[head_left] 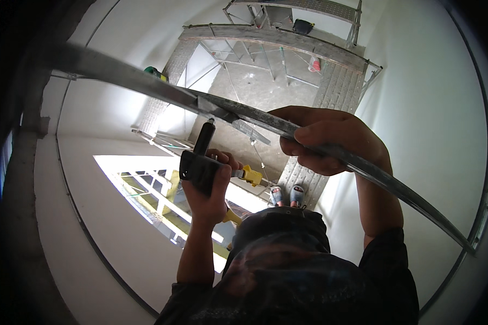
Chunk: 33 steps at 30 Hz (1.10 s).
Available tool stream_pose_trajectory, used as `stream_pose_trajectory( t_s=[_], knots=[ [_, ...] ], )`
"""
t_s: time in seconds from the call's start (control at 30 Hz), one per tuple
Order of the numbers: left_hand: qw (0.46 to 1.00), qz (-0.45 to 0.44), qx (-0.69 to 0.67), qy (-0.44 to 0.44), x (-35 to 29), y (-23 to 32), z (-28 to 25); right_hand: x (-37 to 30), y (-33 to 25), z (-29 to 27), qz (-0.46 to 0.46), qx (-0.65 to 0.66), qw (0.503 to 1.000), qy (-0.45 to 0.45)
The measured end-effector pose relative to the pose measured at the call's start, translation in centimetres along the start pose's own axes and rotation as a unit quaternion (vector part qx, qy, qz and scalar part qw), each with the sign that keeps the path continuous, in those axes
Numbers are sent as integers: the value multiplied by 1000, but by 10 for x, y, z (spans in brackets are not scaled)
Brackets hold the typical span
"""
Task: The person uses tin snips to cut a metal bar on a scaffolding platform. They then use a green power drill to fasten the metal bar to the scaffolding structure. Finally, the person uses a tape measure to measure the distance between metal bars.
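Strip of grey metal (260,118) comes in from the upper left, so I'll start there. Its long axis runs on a diagonal down to the lower right, and I reckon the bow in it is at least partly the fisheye. Just below it, left of middle, my left hand (214,197) has its grip closed round a black tool (199,168). The barrel points up and a touch right, tip at the overlap in the metal; can't tell if it's really touching. I'd call this the lining-up step, and imo the next move calls for a steady strip and a barrel square to that overlap. Some yellow part (251,175) sits just right of those fingers. Next over, my right hand (344,135) is clamped on the strip, thumb over it. Far right, its lower end sits by a metal bracket (481,227) on the wall.
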<state>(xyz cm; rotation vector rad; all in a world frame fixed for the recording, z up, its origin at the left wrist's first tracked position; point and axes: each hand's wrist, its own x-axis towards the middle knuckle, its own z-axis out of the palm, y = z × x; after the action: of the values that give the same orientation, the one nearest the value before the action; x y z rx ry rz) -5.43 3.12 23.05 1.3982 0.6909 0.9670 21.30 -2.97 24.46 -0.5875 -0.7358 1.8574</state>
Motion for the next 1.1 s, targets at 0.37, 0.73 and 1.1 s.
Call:
stream_pose_trajectory(
  t_s=[0.37,0.73,1.1],
  knots=[
    [996,22,83,6,4,-2,5,3,-19,15,60,-86,994,39],
    [999,-2,35,-42,8,4,4,-4,-29,19,102,-53,990,76],
    [1000,-12,-7,-13,7,10,15,0,-36,21,110,-22,993,41]
  ],
)
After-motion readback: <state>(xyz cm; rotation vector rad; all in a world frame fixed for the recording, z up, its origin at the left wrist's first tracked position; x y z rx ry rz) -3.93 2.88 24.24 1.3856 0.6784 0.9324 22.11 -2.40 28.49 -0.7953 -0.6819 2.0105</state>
